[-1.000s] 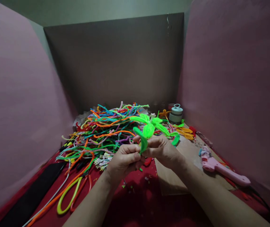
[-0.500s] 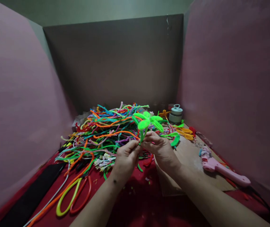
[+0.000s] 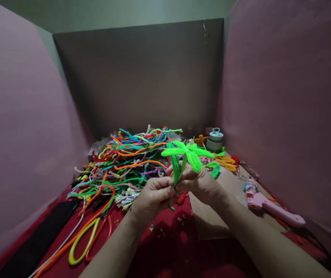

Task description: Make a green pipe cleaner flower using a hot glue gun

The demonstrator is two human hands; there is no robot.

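Note:
A bright green pipe-cleaner flower [image 3: 193, 159] stands upright between my two hands, its petals spread wide at the top. A darker green leaf [image 3: 175, 165] rises beside its stem. My left hand [image 3: 157, 193] is closed, thumb and fingers pinching the base of the stem and leaf. Touching it from the other side, my right hand [image 3: 197, 184] is closed on the stem just under the petals. The lower end of the stem is hidden by my fingers.
A tangled heap of coloured pipe cleaners [image 3: 136, 154] lies behind my hands. Red-and-yellow-handled pliers or scissors [image 3: 72, 251] are at front left. A pink glue gun [image 3: 272, 208] rests on cardboard [image 3: 208, 220] at right, near a pale green lidded jar [image 3: 215, 141]. Pink panels flank both sides.
The flower has moved slightly right and down and tilted, so its petals now show more from the side. Both hands have shifted a little lower, still gripping the stem.

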